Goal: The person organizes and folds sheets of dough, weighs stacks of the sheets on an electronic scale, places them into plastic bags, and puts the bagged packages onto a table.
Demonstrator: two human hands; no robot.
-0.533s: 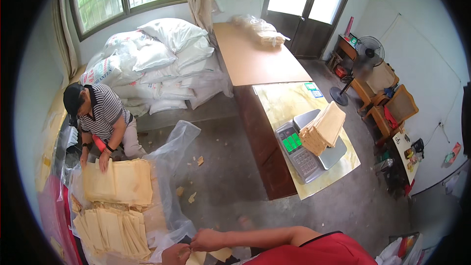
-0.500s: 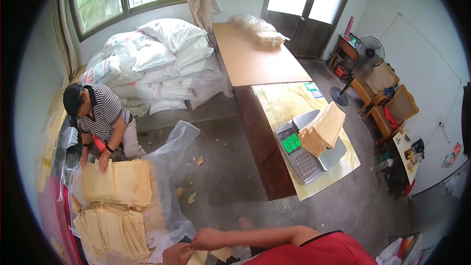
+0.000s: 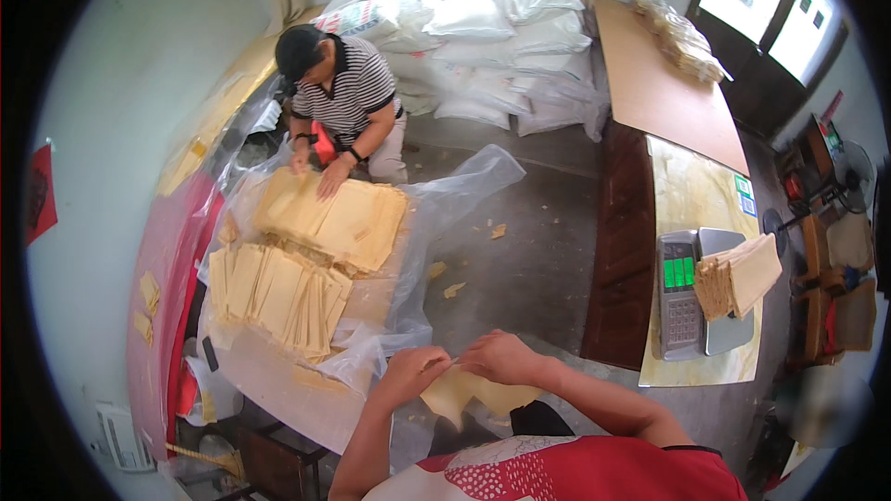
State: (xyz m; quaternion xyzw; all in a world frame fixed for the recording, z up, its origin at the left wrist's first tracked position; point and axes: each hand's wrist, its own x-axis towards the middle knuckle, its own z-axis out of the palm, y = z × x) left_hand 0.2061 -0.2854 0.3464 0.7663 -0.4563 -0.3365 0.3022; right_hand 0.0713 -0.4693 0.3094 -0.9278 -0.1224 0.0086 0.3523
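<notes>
My left hand (image 3: pixel 418 377) and my right hand (image 3: pixel 499 357) are close together in front of my body. The fingers of both are closed in a pinch, with a tiny pale bit between them that is too small to name. Just below hang or lie broad tan sheets (image 3: pixel 478 393); whether my fingers touch them I cannot tell. Left of my hands, clear plastic sheeting (image 3: pixel 362 357) spreads over a table's edge. Thin tan rectangular sheets lie on it in a fanned row (image 3: pixel 278 295) and a flatter stack (image 3: pixel 357 223). Another person's hands (image 3: pixel 320 176) rest on that stack.
The other person (image 3: pixel 348 97) sits beyond the sheets. White sacks (image 3: pixel 501 46) are piled behind. To the right, a counter (image 3: pixel 701 176) carries a digital scale (image 3: pixel 682 315) with a bundle of tan sheets (image 3: pixel 742 274) on it. Broken scraps (image 3: pixel 453 290) dot the floor.
The view has swung left and down, so the table and scale appear farther right. My hands now show more fully, still close together. The other person's hands stay on the stack.
</notes>
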